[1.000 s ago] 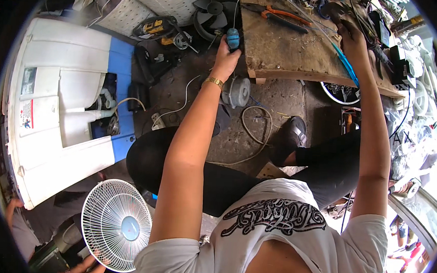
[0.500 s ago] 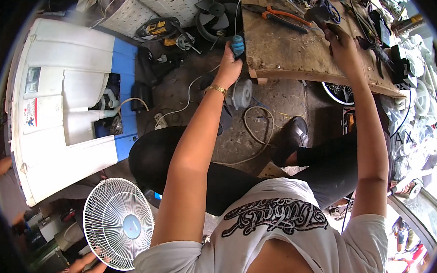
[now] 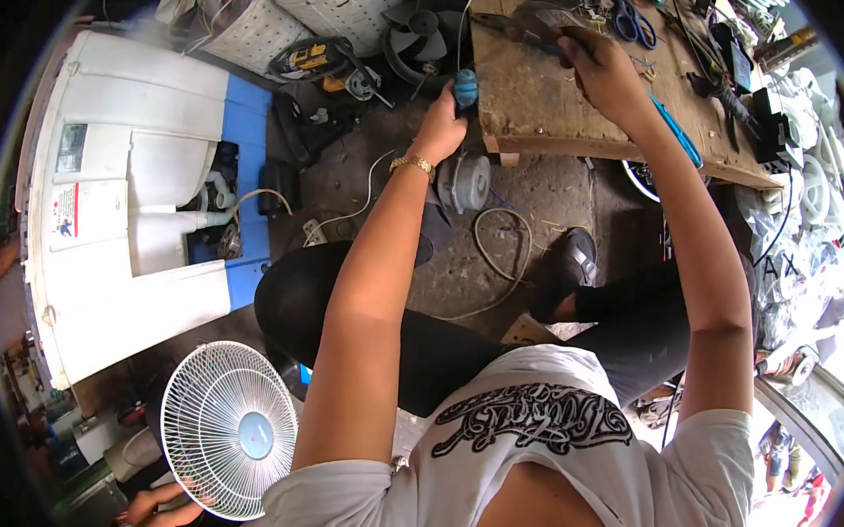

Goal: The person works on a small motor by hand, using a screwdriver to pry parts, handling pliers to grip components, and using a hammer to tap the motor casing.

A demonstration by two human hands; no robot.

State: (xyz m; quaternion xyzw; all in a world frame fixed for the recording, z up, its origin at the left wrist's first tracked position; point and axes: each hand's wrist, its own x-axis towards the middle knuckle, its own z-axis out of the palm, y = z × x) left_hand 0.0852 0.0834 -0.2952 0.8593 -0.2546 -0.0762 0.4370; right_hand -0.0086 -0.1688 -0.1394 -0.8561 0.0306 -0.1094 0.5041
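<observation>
My left hand [image 3: 440, 129] is closed round a ribbed blue grip [image 3: 464, 89] beside the workbench's left edge. A thin pale rod or cord [image 3: 464, 27] runs up from that grip; which of the two I cannot tell. Above the wooden workbench [image 3: 535, 102], my right hand [image 3: 599, 70] is closed on a long tool whose teal handle [image 3: 679, 134] sticks out past my forearm. Motion smears that tool's head. Pliers [image 3: 493, 22] lie on the bench with their dark jaws showing; my right hand and the tool hide most of their handles.
Blue-handled scissors [image 3: 635, 25] and a black box [image 3: 776, 127] are on the bench. Below are a grey motor-like body [image 3: 465, 183] and a looped cord [image 3: 507, 287]. To the left stand a white-and-blue casing [image 3: 86, 294], a fan [image 3: 232, 435] and a yellow-and-black power tool [image 3: 309, 59].
My right hand has swung left across the bench with its tool, coming over the pliers. The teal handle now shows beyond my forearm. My left hand stays nearly in place, gripping the blue handle.
</observation>
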